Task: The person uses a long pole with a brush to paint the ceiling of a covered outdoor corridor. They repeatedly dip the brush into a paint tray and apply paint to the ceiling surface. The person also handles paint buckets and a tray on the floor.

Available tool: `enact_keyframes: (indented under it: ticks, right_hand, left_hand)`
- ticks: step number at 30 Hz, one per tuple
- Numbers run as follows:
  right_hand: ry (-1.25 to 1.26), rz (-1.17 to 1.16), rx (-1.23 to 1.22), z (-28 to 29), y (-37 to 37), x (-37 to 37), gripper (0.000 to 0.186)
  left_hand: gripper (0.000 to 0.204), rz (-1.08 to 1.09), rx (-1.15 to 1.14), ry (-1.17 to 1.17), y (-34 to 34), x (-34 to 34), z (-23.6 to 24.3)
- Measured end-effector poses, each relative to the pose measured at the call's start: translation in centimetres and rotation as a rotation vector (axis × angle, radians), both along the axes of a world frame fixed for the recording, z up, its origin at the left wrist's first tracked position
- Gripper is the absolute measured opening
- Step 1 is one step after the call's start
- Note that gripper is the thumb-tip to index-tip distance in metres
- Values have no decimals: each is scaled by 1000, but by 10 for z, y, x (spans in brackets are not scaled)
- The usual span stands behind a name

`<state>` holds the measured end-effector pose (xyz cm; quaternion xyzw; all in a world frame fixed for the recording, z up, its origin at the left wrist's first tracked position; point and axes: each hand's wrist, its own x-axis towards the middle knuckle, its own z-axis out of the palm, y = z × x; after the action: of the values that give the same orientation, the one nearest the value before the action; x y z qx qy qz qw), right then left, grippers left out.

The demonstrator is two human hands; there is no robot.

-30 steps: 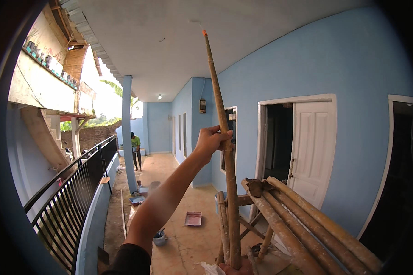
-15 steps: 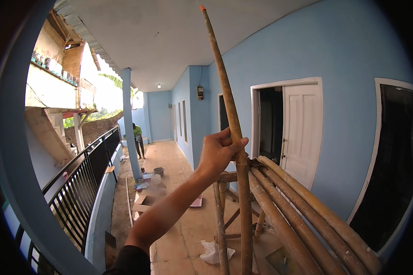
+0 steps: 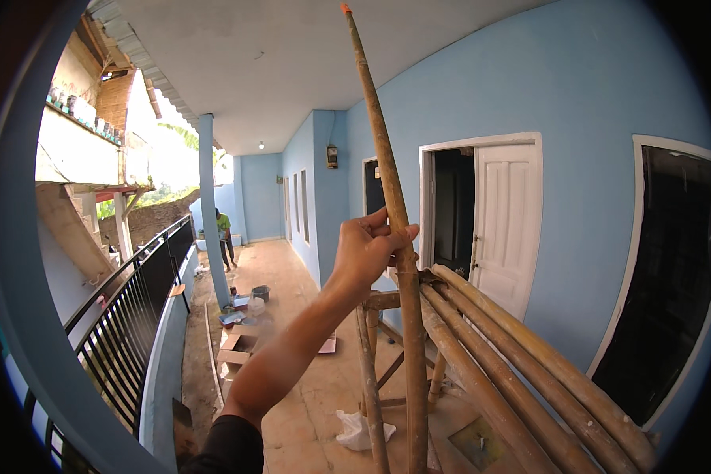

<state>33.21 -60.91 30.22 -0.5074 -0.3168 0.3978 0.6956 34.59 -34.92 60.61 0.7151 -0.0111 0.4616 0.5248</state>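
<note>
My left hand point(image 3: 369, 246) is closed round a long bamboo pole point(image 3: 383, 146), thumb on the near side and fingertips partly hidden behind it. The pole stands nearly upright, leaning a little left at the top, where an orange tip point(image 3: 345, 9) comes close to the ceiling. Its lower part runs down past the bamboo scaffold point(image 3: 371, 379). Right of my hand, several thick bamboo poles point(image 3: 521, 355) lie side by side and slope toward me. My right hand is out of view.
A black railing point(image 3: 138, 296) and a blue post point(image 3: 208, 205) line the left. Cardboard point(image 3: 233, 347), a dark bucket point(image 3: 261, 293) and a white plastic bag point(image 3: 359, 430) lie on the tiles. Farther off stands a person point(image 3: 224, 229) in green. A white door point(image 3: 507, 217) is at right.
The whole view has shifted slightly, so the surroundings sit farther left. My left hand keeps its hold on the bamboo pole, which leans about the same.
</note>
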Motion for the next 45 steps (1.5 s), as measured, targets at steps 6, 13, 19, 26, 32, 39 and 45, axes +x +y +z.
enact_keyframes:
  ticks: [6, 13, 19, 26, 32, 39, 45]
  right_hand:
    - [-109, -11, 118, 48, 122, 31, 16]
    - [-106, 40, 113, 72, 208, 79, 16]
    - [-156, -59, 127, 26, 159, 78, 12]
    - [-126, -37, 74, -20, 31, 74, 20]
    - [-79, 13, -85, -36, -51, 67, 24]
    - [-117, 83, -15, 11, -23, 57, 19]
    - [-186, -29, 207, 47, 92, 75, 15]
  left_hand:
    - [35, 108, 36, 62, 122, 32, 66]
    - [36, 167, -28, 134, 200, 71, 93]
    - [27, 107, -7, 109, 153, 74, 46]
    - [50, 40, 70, 130, 23, 60, -7]
    - [61, -42, 10, 61, -63, 57, -39]
    - [22, 83, 46, 28, -25, 49, 1]
    - [21, 104, 12, 56, 86, 76, 70]
